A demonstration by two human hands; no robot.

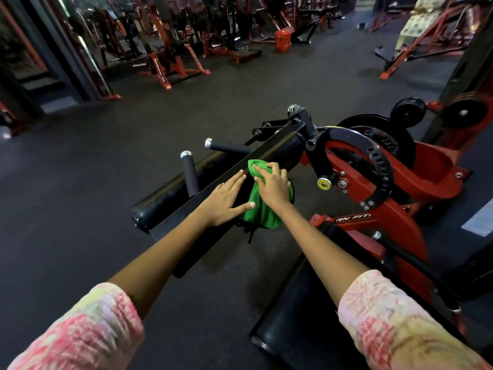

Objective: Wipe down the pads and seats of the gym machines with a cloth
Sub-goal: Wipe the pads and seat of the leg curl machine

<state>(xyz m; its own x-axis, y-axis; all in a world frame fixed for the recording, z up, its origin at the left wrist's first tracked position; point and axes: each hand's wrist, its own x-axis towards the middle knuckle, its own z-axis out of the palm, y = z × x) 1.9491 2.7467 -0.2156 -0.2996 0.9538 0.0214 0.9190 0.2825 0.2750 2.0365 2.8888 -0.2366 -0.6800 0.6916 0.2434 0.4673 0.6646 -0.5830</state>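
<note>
A long black roller pad (170,192) runs diagonally across the middle of the view, fixed along a black steel bar (269,153) of a red and black machine. My right hand (272,186) grips a green cloth (262,212) and holds it against the bar, the cloth hanging down below. My left hand (226,197) rests flat on the bar just left of the cloth, fingers straight, thumb touching the cloth. A black seat pad (301,311) lies near me at the lower right, partly under my right arm.
Two black grip handles (189,170) (226,146) stick out from the bar. The red machine frame (400,198) with its curved black adjuster and weight plates (408,112) stands at right. Dark rubber floor (80,196) spreads left. More machines and an orange basket (282,40) are far off.
</note>
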